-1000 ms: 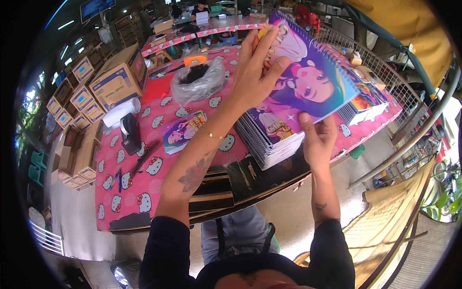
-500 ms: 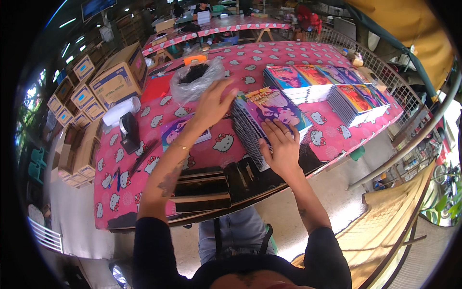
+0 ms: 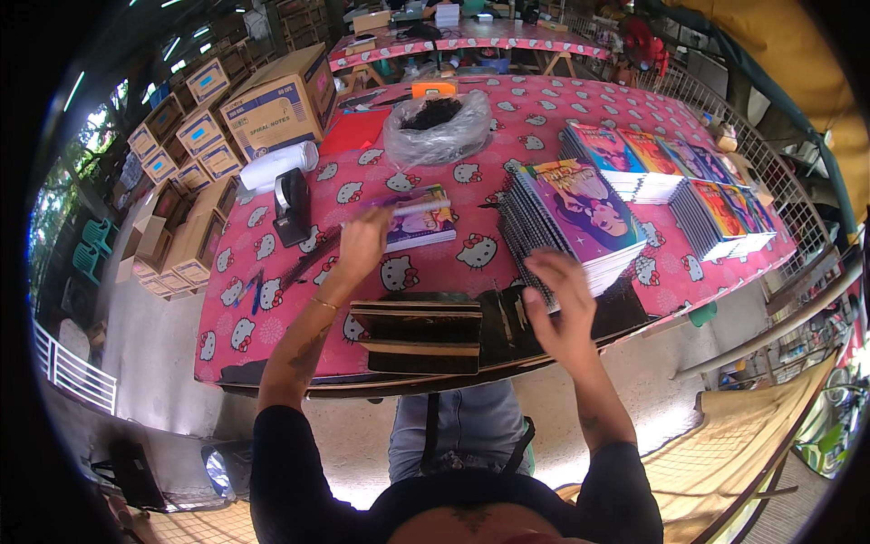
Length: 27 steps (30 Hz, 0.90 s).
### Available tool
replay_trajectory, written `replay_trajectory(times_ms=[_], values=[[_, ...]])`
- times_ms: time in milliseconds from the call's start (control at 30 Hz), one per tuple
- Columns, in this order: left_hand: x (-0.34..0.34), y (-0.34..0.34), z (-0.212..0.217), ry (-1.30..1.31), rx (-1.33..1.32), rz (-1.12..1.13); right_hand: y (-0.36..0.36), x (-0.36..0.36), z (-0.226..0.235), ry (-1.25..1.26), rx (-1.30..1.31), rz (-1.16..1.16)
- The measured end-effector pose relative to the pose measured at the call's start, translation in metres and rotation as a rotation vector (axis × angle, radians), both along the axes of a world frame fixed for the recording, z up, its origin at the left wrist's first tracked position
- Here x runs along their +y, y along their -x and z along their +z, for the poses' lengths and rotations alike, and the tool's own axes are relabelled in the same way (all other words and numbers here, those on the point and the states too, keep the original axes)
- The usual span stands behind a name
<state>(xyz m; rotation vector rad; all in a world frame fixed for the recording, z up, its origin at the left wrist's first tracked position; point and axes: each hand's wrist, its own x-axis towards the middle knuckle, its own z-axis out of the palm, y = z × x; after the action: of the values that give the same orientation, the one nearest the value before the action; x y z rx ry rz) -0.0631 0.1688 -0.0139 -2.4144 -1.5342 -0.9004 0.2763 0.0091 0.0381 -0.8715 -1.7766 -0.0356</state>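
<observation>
My left hand [image 3: 362, 243] is closed at the left edge of a spiral notebook [image 3: 408, 196] with a colourful cover; the fingertips are blurred. A white strip, apparently its page edge, shows across a second notebook [image 3: 421, 234] beneath. At the near side of a tall stack of spiral notebooks [image 3: 584, 204], my right hand [image 3: 564, 295] hovers with fingers apart and nothing in them. The stack's top cover is purple and yellow, and black coils line its left side. Below my left hand lies an open-fronted dark box or stand [image 3: 417, 337] at the table edge.
More notebook stacks [image 3: 634, 163] stand at the right. A clear plastic bag of black material [image 3: 435, 140], a red sheet [image 3: 356, 131] and a black tape dispenser [image 3: 292, 207] lie on the pink patterned table [image 3: 471, 276]. Cardboard boxes [image 3: 281, 100] are piled at the left.
My left hand has come down and back from beside the plastic bag to the notebooks. My right hand has lifted off the stack's top cover and drawn toward me. The view has shifted left.
</observation>
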Motion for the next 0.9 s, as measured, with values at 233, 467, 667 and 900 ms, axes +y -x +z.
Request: replay_trajectory(times_ms=[233, 467, 667, 900], values=[[-0.122, -0.058, 0.144, -0.255, -0.032, -0.328, 0.043, 0.027, -0.066, 0.659, 0.622, 0.513], [-0.146, -0.057, 0.152, -0.171, 0.033, -0.346, 0.057, 0.019, -0.096, 0.725, 0.68, 0.581], [-0.158, -0.052, 0.153, -0.154, 0.038, -0.345, 0.054, 0.01, -0.087, 0.682, 0.542, 0.499], [-0.155, -0.057, 0.155, -0.182, 0.081, -0.397, 0.055, 0.004, -0.082, 0.628, 0.581, 0.414]])
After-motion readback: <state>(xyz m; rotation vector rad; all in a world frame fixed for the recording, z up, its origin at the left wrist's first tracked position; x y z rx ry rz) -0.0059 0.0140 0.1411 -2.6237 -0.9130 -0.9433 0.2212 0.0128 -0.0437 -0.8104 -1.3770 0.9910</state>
